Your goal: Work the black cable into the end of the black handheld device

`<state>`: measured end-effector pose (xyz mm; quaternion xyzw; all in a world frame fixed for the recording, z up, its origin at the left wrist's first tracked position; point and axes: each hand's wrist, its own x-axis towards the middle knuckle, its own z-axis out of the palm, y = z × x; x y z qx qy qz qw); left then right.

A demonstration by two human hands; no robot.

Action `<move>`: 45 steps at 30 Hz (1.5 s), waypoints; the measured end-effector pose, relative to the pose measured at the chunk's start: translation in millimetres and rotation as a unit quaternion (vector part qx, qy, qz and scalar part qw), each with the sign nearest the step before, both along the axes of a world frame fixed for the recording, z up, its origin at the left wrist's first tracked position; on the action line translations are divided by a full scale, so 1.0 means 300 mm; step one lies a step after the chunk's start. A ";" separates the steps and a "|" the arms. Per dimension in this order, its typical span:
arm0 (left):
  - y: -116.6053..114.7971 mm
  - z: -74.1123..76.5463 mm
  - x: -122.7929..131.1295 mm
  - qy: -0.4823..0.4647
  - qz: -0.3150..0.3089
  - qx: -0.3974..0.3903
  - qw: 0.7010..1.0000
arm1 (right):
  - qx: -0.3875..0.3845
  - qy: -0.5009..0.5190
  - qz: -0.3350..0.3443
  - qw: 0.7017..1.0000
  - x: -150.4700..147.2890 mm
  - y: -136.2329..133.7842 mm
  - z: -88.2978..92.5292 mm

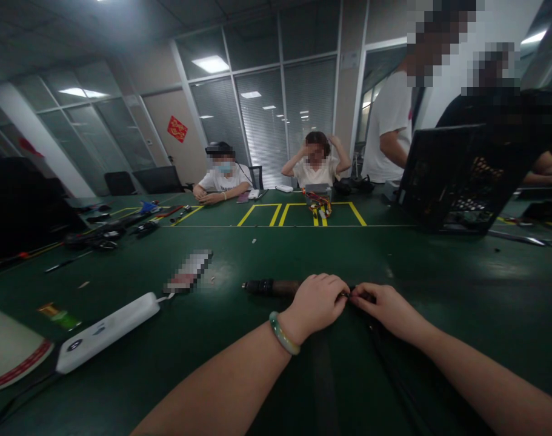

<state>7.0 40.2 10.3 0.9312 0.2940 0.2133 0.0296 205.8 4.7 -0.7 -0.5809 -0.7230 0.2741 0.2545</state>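
Observation:
A dark, slim electric screwdriver (282,287) lies sideways on the green table, its metal tip pointing left. My left hand (319,303), with a jade-like bangle (282,334) on the wrist, is wrapped over the tool's rear part. At the tool's right end, the fingers of my right hand (389,309) pinch a black cable (391,363) close to the left fingertips. That cable runs down toward the bottom right. The exact joint between cable and tool is hidden by my fingers.
On the left are a phone (189,271), a white power strip-like box (107,333), a small green-and-gold item (60,316) and a white container (12,345). A black computer case (466,181) stands at the right. Two people sit opposite; others stand at the right.

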 end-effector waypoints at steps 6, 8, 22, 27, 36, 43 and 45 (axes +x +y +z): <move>-0.003 0.001 -0.001 -0.011 0.003 -0.001 1.000 | -0.002 -0.001 -0.007 1.000 0.001 0.001 -0.004; -0.004 0.002 0.000 -0.007 0.000 0.000 1.000 | -0.002 0.001 -0.009 1.000 0.004 0.004 -0.010; 0.000 -0.005 -0.002 -0.021 -0.007 0.001 1.000 | -0.003 0.004 0.005 1.000 0.008 0.003 -0.009; 0.004 -0.004 -0.003 -0.010 -0.010 0.003 1.000 | -0.007 0.005 0.009 1.000 0.016 0.008 -0.023; 0.000 0.003 0.000 -0.003 -0.002 0.003 1.000 | 0.010 -0.006 0.000 1.000 0.009 0.010 -0.022; 0.002 -0.002 0.000 -0.026 -0.001 -0.005 1.000 | 0.005 -0.002 0.000 1.000 0.005 -0.002 -0.008; 0.001 -0.001 0.001 -0.026 0.000 -0.005 1.000 | 0.002 0.000 0.000 1.000 0.005 -0.003 -0.005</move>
